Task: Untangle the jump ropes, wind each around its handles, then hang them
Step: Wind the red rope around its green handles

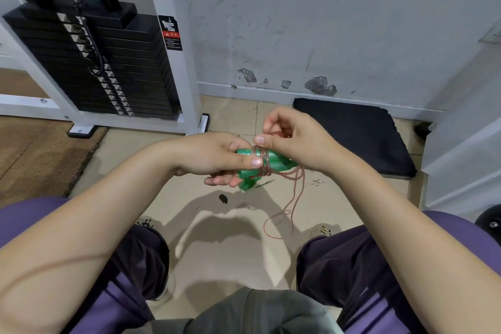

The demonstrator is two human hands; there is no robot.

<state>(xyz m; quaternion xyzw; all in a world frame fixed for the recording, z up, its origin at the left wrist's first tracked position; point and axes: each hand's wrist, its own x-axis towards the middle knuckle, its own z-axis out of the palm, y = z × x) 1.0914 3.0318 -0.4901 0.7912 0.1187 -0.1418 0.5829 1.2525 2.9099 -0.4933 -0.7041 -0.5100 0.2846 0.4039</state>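
Entry, winding step. Your left hand (217, 157) gripped the green handles (273, 161), thumb laid across the top and fingers curled under, holding both together as one bundle. Your right hand (295, 141) sat just to the right of it and slightly above, thumb and forefinger pinched on the thin reddish cord (294, 195) where it met the handles; the other fingers were curled in, and I could not tell whether they held anything more.

Handling, as a judgement: the cord looked light, limp and smooth, plastic-coated by its sheen, so it will likely slide on itself and spring loose if tension drops. The handles looked rigid and light. Best hold is the one you had: clamp the handles mid-length and guide the cord close to the wraps, not far down the slack.

Position: several turns of cord circled the handles between your two hands, touching your left thumb tip. The remaining slack dropped from below your right hand in a long loop toward the floor tiles (225, 238), hanging between your knees and well below both hands. One handle end stuck out beneath your left fingers.

Judgement on progress: winding was under way, slack still to take up, hanging not yet done.
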